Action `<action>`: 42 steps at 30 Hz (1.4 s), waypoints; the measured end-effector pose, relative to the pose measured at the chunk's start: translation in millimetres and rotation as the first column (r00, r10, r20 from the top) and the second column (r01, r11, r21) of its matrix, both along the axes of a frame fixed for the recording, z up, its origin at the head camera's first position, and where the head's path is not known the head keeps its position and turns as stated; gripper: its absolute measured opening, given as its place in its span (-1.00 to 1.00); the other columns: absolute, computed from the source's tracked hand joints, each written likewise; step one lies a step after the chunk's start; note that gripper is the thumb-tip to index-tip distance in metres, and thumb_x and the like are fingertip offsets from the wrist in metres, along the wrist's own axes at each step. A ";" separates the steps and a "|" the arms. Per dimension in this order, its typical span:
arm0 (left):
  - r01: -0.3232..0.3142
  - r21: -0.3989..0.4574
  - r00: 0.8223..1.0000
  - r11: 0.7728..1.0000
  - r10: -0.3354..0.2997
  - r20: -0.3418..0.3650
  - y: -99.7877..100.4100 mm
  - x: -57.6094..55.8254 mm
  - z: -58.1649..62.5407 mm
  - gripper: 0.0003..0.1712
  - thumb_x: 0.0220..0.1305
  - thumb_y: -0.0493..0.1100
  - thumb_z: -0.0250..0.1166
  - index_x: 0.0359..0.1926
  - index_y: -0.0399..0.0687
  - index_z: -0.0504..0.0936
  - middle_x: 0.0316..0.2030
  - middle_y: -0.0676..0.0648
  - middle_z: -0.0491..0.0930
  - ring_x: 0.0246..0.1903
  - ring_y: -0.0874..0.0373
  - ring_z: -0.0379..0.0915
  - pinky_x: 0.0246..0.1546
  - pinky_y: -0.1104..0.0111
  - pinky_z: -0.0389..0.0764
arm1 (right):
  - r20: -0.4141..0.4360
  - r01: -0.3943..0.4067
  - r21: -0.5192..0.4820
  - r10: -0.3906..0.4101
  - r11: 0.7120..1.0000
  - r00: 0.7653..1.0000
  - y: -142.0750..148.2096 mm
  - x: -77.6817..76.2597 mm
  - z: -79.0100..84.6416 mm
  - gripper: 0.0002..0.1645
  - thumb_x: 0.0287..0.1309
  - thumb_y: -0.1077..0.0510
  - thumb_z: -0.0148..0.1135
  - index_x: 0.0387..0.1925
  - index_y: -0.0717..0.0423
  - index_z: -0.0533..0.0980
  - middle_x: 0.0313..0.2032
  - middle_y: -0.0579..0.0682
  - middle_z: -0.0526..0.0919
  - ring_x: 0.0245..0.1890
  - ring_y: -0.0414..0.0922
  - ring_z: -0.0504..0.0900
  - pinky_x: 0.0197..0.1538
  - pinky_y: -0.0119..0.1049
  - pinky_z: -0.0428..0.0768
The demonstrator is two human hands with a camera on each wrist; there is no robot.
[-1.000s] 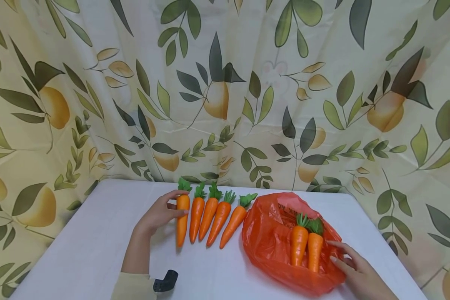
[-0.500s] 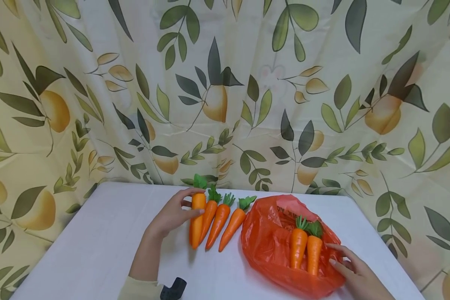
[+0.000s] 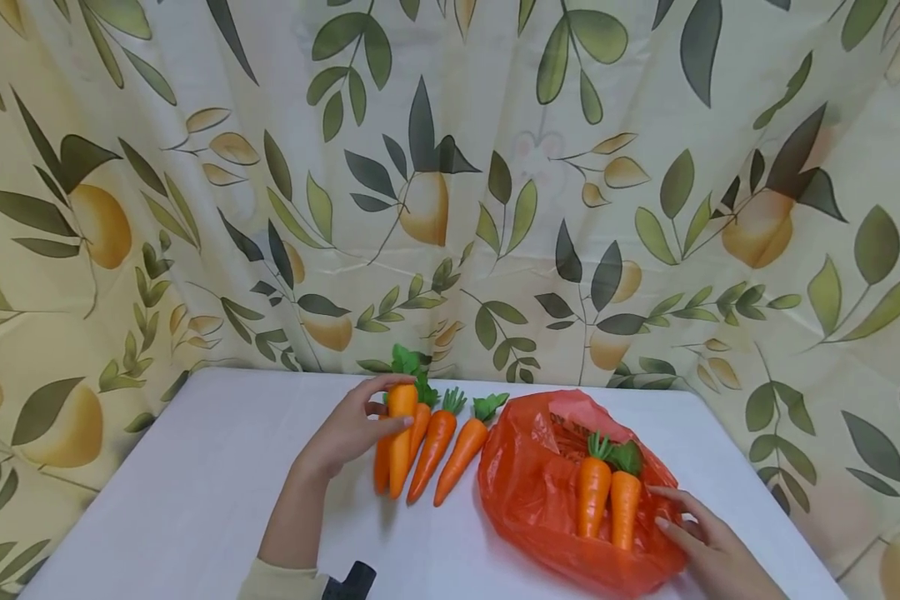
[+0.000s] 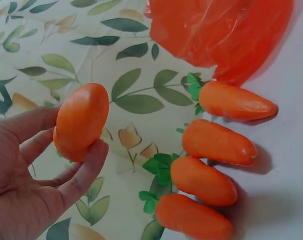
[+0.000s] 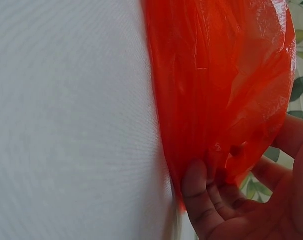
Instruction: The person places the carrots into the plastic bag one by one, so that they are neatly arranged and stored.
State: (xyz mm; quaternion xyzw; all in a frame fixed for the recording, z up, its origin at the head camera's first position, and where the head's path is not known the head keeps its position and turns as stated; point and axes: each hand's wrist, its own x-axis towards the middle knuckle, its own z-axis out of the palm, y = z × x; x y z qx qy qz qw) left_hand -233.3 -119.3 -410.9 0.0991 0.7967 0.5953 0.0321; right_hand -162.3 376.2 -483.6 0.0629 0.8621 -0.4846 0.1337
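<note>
My left hand pinches an orange toy carrot with a green leafy top between thumb and fingers. In the left wrist view this carrot is held up off the table, seen end-on. Behind and beside it, several more carrots lie in a slanting row, tips toward me; the held one partly covers two of them in the head view. A red plastic bag lies with its mouth spread, two carrots inside, leaves up. At its right rim, my right hand pinches the thin plastic.
Everything lies on a white-covered table. A curtain with a leaf and fruit print hangs right behind its back edge. Around my left wrist sits a black strapped device.
My left hand has lifted the leftmost carrot and carried it right, over the neighbouring carrots in the row. My right hand has stayed at the bag's rim.
</note>
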 end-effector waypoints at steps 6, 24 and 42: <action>-0.005 -0.036 0.999 0.999 0.004 -0.032 6.6 -5.1 9.0 -0.42 0.27 -0.24 0.48 0.26 0.29 0.63 0.24 -0.03 0.44 0.05 -0.12 0.45 -0.15 0.08 0.68 | -0.010 0.009 -0.010 -0.009 1.000 1.000 -3.1 0.9 -2.7 -0.20 0.48 -0.11 0.20 0.53 0.19 0.19 0.47 0.39 0.17 0.18 0.22 0.49 0.07 -0.03 0.67; 0.118 -0.065 0.988 0.991 -0.123 -0.088 51.2 -6.1 30.1 -0.45 0.31 -0.14 0.48 0.27 0.34 0.61 0.22 0.02 0.45 0.08 -0.09 0.41 -0.14 0.12 0.61 | -0.026 0.009 0.002 -0.009 1.000 1.000 -1.0 4.5 2.4 -0.24 0.51 -0.08 0.16 0.54 0.14 0.20 0.49 0.36 0.13 0.24 0.32 0.40 0.08 0.02 0.65; 0.258 -0.016 0.962 0.966 -0.258 -0.092 120.9 1.8 45.4 -0.43 0.30 -0.20 0.46 0.27 0.37 0.62 0.23 0.02 0.39 0.05 -0.02 0.44 -0.20 0.23 0.70 | -0.018 0.032 -0.011 -0.033 0.999 0.999 -4.0 6.4 3.3 -0.29 0.53 -0.08 0.12 0.53 0.09 0.22 0.50 0.33 0.14 0.32 0.39 0.33 0.08 0.02 0.66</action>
